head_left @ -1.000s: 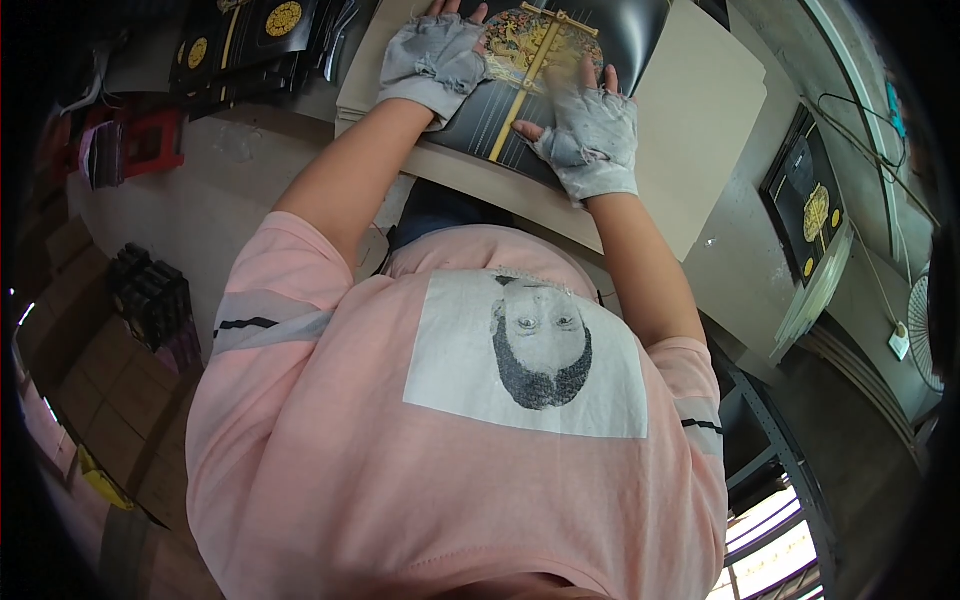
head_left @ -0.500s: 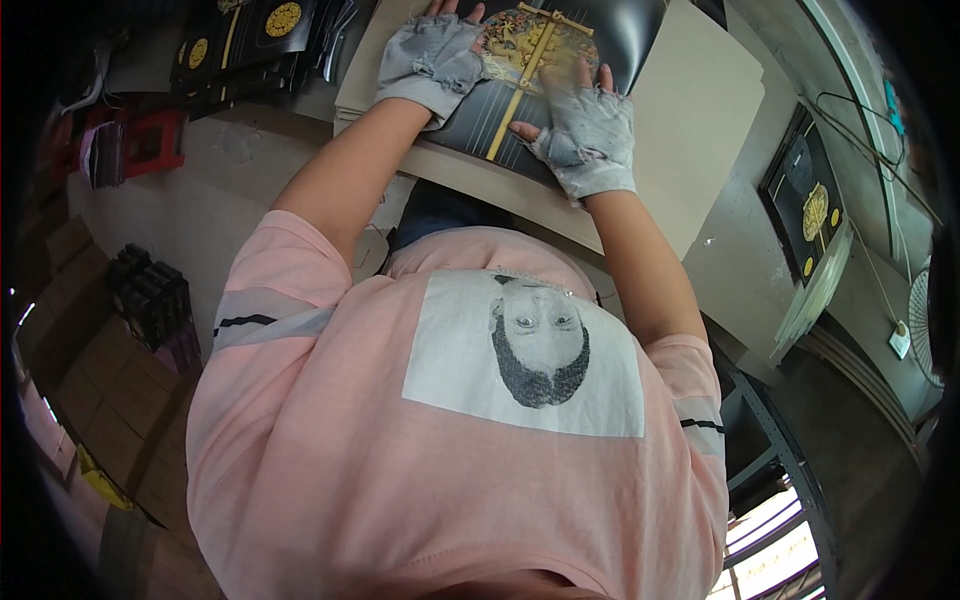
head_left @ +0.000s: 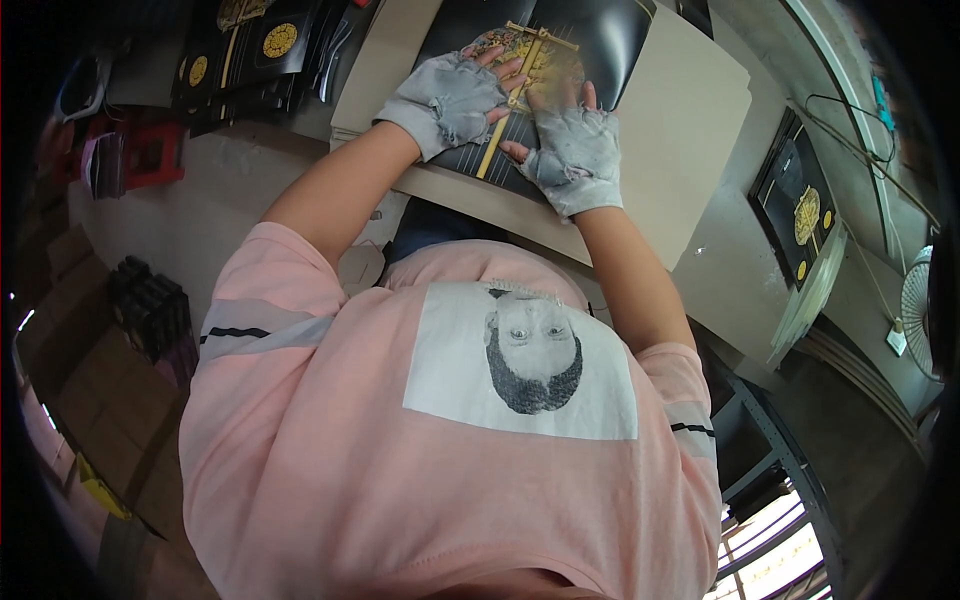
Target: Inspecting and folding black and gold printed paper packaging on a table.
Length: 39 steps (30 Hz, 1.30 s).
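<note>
A glossy black printed sheet [head_left: 610, 50] with a gold band and a round coloured picture lies on a large beige board [head_left: 690, 130]. My left hand [head_left: 450, 98], in a grey fingerless glove, rests flat on the sheet's left part, its fingertips over the round picture. Beside it, my right hand [head_left: 575, 145], gloved the same way, lies on the sheet right of the gold band. Both hands have their fingers stretched out and grip nothing. The fingers of the right hand are partly smeared by motion.
Stacked black and gold printed pieces [head_left: 255, 50] stand at the far left, near a red plastic crate [head_left: 155, 152]. More black and gold sheets [head_left: 800, 205] lie at the right, over a pile of pale sheets [head_left: 805, 310]. A white fan [head_left: 918, 300] stands at the right edge.
My left hand has slid right across the sheet, closer to the gold band. The right hand remains on the sheet, slightly lower in view. The whole scene has shifted a little.
</note>
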### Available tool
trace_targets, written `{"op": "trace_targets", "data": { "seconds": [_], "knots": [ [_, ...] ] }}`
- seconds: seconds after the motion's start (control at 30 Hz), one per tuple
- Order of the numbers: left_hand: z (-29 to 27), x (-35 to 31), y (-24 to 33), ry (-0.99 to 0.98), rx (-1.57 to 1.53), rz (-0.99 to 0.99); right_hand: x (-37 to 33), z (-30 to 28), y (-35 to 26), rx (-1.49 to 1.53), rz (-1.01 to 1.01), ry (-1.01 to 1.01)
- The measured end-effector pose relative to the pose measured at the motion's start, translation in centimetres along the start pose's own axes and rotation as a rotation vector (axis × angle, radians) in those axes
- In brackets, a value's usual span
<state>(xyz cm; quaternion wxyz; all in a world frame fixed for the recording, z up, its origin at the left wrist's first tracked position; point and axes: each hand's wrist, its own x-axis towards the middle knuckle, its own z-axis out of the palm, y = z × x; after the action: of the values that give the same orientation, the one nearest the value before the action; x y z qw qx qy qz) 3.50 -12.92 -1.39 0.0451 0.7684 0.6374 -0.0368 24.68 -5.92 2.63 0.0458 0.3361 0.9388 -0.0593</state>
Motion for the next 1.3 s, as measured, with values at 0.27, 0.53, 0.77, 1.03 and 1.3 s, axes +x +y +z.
{"op": "trace_targets", "data": {
  "seconds": [0.27, 0.53, 0.77, 1.03, 1.3],
  "knots": [
    [0.0, 0.1, -0.1, -0.008, -0.032, 0.005, -1.2, 0.9, 3.7, 0.029, -0.195, -0.014],
    [-1.0, 0.5, -0.3, -0.065, -0.093, -0.003, 7.0, 1.2, 9.7, 0.035, -0.249, 0.151],
    [-1.0, 0.9, -0.7, -0.179, -0.148, -0.020, 21.6, 1.4, 17.7, -0.143, -0.260, 0.261],
    [-1.7, 1.1, -0.6, -0.208, -0.160, -0.045, 24.5, -5.0, 15.1, -0.009, 0.034, 0.177],
    [-0.4, 0.0, -0.7, -0.145, -0.059, -0.060, 13.5, -5.0, 8.3, -0.074, -0.258, -0.001]
  ]
}}
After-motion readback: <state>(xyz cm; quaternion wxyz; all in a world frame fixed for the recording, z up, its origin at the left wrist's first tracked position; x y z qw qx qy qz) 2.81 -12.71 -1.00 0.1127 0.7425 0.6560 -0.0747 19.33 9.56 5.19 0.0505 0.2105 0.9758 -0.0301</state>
